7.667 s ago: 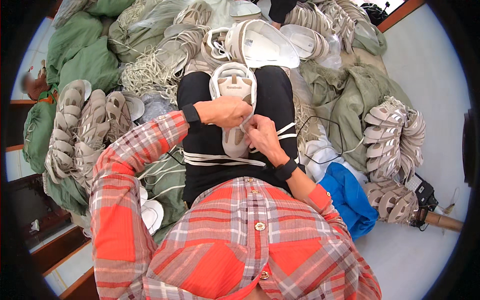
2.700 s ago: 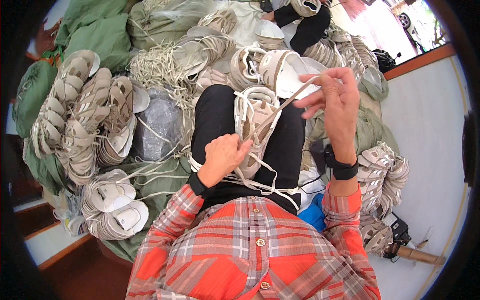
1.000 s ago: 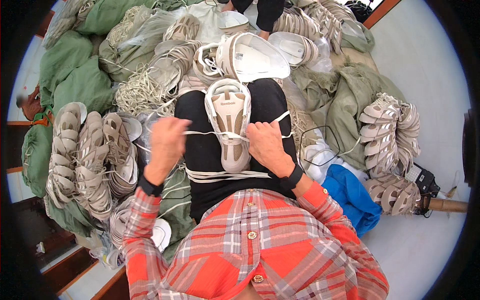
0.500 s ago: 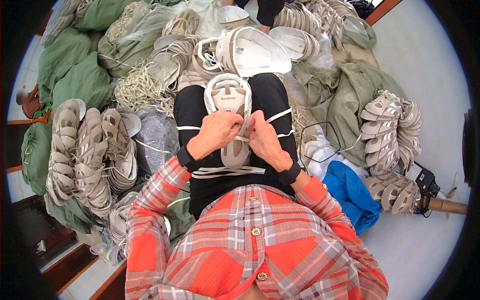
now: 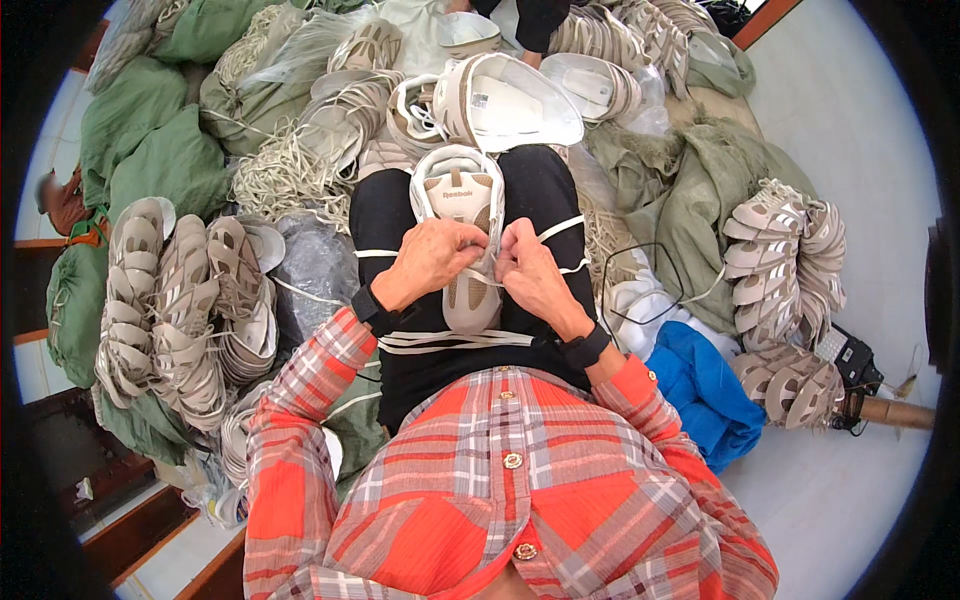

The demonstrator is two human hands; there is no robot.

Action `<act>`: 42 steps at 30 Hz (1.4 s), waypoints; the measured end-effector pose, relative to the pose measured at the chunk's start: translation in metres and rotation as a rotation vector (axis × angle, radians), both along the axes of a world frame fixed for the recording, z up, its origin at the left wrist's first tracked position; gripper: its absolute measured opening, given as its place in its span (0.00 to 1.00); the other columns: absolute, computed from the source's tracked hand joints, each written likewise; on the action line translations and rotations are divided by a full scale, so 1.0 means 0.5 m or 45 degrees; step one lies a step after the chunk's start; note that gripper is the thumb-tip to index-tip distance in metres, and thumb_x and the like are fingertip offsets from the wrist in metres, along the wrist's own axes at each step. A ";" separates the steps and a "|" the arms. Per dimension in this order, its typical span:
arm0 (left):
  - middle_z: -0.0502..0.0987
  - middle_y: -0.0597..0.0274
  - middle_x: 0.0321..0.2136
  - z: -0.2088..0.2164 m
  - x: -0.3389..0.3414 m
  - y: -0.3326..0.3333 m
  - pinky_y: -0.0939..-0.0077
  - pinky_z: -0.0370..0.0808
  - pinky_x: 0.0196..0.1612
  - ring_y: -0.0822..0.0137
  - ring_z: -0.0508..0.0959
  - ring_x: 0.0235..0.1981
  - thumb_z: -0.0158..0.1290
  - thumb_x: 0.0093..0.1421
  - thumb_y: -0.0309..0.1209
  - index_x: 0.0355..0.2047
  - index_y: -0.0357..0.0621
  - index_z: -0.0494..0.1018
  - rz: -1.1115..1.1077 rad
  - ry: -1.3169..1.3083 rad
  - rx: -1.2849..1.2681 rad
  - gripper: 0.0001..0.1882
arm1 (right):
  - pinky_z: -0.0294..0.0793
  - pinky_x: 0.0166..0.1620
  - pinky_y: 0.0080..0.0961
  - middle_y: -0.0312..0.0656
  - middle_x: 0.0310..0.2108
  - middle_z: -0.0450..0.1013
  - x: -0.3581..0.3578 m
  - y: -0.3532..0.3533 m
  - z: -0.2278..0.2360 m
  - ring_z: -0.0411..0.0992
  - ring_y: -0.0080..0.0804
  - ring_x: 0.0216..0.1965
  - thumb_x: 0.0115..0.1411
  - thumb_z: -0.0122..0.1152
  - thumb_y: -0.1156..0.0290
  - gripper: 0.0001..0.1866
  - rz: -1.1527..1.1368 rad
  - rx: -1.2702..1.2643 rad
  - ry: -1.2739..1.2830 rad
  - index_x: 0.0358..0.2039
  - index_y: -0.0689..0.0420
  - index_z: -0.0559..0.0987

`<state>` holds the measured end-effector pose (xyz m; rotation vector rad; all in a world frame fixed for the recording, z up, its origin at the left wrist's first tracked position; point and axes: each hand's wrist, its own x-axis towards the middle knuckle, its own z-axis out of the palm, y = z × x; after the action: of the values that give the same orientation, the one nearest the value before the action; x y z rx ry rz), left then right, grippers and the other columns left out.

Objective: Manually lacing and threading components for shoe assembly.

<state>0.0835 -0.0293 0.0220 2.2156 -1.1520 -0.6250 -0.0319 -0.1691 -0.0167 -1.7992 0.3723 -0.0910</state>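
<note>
Between my thighs rests a beige and off-white shoe upper (image 5: 470, 312) with tan mesh panels, its toe toward me. My left hand (image 5: 440, 256) is closed over the left side of its lacing area, thumb and fingertips pinched together. From the other side, my right hand (image 5: 530, 270) pinches at the same spot, close to the left fingertips. A pale shoelace (image 5: 560, 228) trails out across my right thigh, and the short stretch between my fingers is mostly covered by them. Several loose laces (image 5: 455, 342) lie across my lap below the toe.
Nested stacks of shoe uppers stand at left (image 5: 185, 320) and right (image 5: 775, 260). Beyond my knees lie an upper with a white lining (image 5: 520, 105) and a heap of laces (image 5: 290, 175). Green sacks (image 5: 170, 165) and blue cloth (image 5: 700, 395) surround me. Another person's dark sleeve (image 5: 535, 20) shows at the far edge.
Both hands stay at the lacing area with small finger shifts; my right hand has moved slightly toward me. The shoe upper stays in place.
</note>
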 end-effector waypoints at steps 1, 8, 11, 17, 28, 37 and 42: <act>0.78 0.54 0.24 0.002 0.001 -0.001 0.62 0.73 0.32 0.52 0.78 0.29 0.52 0.52 0.33 0.31 0.47 0.78 -0.001 0.000 0.020 0.08 | 0.68 0.29 0.32 0.45 0.20 0.66 0.003 0.001 -0.003 0.69 0.37 0.23 0.50 0.46 0.84 0.10 0.014 -0.017 -0.022 0.33 0.60 0.60; 0.77 0.54 0.24 0.017 0.006 -0.009 0.62 0.73 0.33 0.52 0.77 0.30 0.53 0.51 0.33 0.31 0.47 0.78 -0.049 0.007 0.097 0.09 | 0.67 0.30 0.43 0.53 0.20 0.67 0.010 -0.003 0.009 0.70 0.56 0.25 0.51 0.46 0.84 0.11 0.143 -0.294 -0.088 0.35 0.60 0.60; 0.75 0.56 0.18 0.006 0.010 -0.008 0.67 0.71 0.28 0.58 0.76 0.22 0.53 0.53 0.33 0.33 0.46 0.77 -0.081 0.003 0.050 0.09 | 0.65 0.31 0.48 0.58 0.21 0.68 0.015 0.012 0.024 0.68 0.63 0.28 0.50 0.49 0.83 0.13 0.050 -0.376 -0.063 0.36 0.60 0.60; 0.75 0.55 0.19 -0.005 0.022 -0.026 0.60 0.71 0.26 0.51 0.76 0.22 0.52 0.53 0.31 0.29 0.40 0.72 -0.351 -0.358 -0.008 0.07 | 0.66 0.31 0.48 0.57 0.22 0.70 0.010 -0.005 0.033 0.70 0.61 0.28 0.48 0.53 0.82 0.16 0.057 -0.480 0.084 0.36 0.59 0.60; 0.75 0.49 0.20 0.169 0.098 0.013 0.58 0.72 0.23 0.50 0.77 0.22 0.48 0.50 0.25 0.30 0.38 0.65 -0.298 -0.866 0.231 0.06 | 0.63 0.39 0.33 0.42 0.29 0.66 -0.020 -0.005 0.073 0.64 0.39 0.36 0.50 0.62 0.64 0.09 0.219 -1.070 -0.330 0.26 0.56 0.75; 0.70 0.62 0.20 0.040 0.055 0.143 0.77 0.67 0.27 0.66 0.71 0.20 0.41 0.59 0.33 0.24 0.44 0.62 0.502 1.940 -0.594 0.09 | 0.70 0.37 0.39 0.49 0.33 0.65 0.004 0.005 0.074 0.69 0.46 0.34 0.52 0.55 0.76 0.03 0.248 -0.760 -0.268 0.27 0.61 0.72; 0.63 0.65 0.20 -0.016 0.000 0.148 0.73 0.64 0.29 0.67 0.64 0.22 0.40 0.58 0.31 0.22 0.44 0.62 0.629 2.502 -1.241 0.08 | 0.70 0.35 0.39 0.46 0.22 0.72 0.014 -0.027 0.116 0.70 0.46 0.30 0.55 0.56 0.62 0.12 0.310 -1.079 -0.115 0.25 0.58 0.78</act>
<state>0.0835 0.0449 0.0139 0.3158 0.2285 -1.1223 -0.0249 -0.1825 0.0411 -2.6503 0.0303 -0.1755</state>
